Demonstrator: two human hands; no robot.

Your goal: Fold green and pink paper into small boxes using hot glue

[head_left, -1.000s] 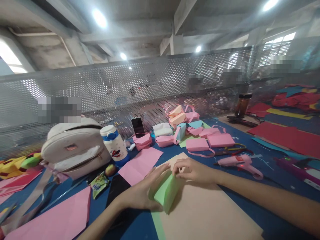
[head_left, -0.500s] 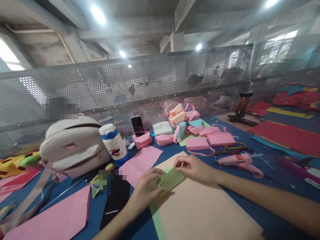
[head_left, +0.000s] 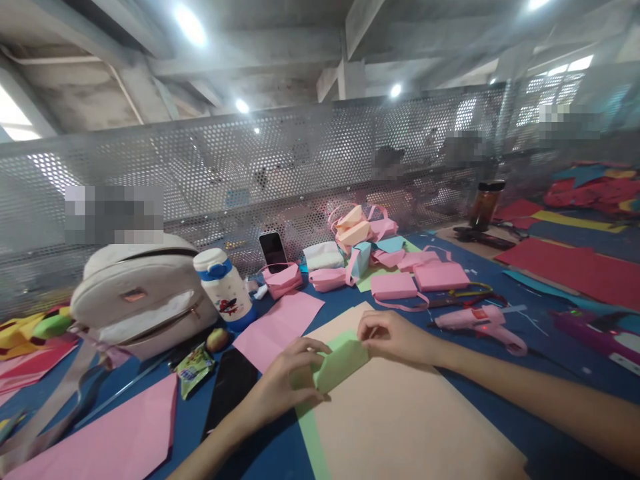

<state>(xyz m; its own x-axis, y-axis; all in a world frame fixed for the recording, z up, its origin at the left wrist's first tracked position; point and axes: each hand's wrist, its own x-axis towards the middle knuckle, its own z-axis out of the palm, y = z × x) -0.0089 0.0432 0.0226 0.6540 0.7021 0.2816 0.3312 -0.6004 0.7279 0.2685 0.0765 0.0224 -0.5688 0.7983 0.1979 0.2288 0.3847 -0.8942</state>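
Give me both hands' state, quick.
Left hand: closed, holding the folded green paper at its left end.
Right hand: closed, pinching that paper's right end.

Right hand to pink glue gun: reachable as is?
Probably yes, once freed: the right hand pinches the green folded paper, but the pink glue gun lies just past the right forearm, with nothing visible on top.

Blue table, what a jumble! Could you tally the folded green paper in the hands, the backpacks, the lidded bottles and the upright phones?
Folded green paper, between left hand and right hand: 1
Backpack: 1
Lidded bottles, one white-and-blue bottle, one brown bottle: 2
Upright phone: 1
Total: 5
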